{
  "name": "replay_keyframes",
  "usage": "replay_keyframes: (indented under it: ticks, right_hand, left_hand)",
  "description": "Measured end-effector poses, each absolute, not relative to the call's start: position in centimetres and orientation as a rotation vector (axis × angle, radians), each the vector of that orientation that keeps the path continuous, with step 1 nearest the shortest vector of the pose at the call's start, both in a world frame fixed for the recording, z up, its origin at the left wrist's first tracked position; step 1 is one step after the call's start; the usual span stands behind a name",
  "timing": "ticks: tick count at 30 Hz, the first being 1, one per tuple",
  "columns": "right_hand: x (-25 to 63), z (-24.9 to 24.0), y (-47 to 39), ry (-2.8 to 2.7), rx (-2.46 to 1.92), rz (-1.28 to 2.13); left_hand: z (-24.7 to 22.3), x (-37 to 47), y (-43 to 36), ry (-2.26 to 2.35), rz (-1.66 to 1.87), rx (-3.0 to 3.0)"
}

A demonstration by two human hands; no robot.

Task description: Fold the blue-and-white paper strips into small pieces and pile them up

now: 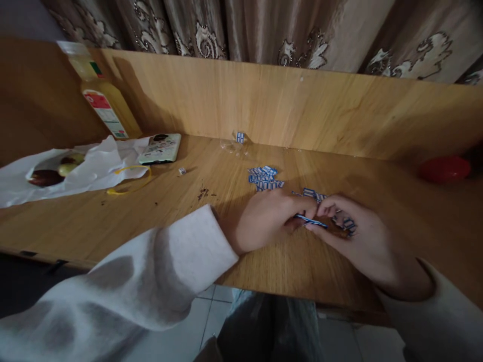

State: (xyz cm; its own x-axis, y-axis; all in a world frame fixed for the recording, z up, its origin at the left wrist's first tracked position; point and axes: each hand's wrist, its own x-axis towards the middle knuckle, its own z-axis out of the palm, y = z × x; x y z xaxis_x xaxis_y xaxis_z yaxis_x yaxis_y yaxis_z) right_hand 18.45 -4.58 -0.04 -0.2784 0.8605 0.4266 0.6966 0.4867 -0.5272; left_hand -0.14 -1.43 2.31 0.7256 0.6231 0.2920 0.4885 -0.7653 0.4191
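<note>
A thin blue-and-white strip (pixel 312 221) is pinched between my two hands above the wooden desk. My left hand (pixel 269 216) closes on its left end, fingers curled. At its right end, my right hand (pixel 354 234) has thumb and finger together, with more small blue-and-white pieces (pixel 349 224) beside its curled fingers; whether it holds these too is unclear. Just beyond my left hand lies a pile of blue-and-white pieces (pixel 264 177). Other such pieces (pixel 310 192) lie behind my hands, partly covered by them.
The wooden desk (pixel 181 201) has a raised back board. One small blue-and-white piece (pixel 240 137) stands near crumpled clear plastic. To the left are a bottle (pixel 109 113), a patterned box (pixel 161 149), white paper (pixel 94 176) and a yellow band (pixel 151 176). A red object (pixel 445 168) is at the right.
</note>
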Motion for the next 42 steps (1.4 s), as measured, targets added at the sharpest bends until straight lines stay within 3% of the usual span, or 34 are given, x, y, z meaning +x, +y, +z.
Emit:
replay_keyframes:
  ticks: [4, 15, 42]
  right_hand:
    - [18.1, 0.3, -4.6, -2.091, -1.287, 0.556]
    - [18.3, -0.3, -4.1, -1.946, -1.155, 0.843]
    - [18.7, -0.5, -3.8, -1.945, -1.143, 0.873]
  left_hand:
    - [2.2, -0.1, -1.5, 0.833, 0.65, 2.595]
    - [1.5, -0.5, 0.0, 0.652, 0.646, 2.658]
    - [2.1, -0.7, -0.1, 0.598, 0.604, 2.684]
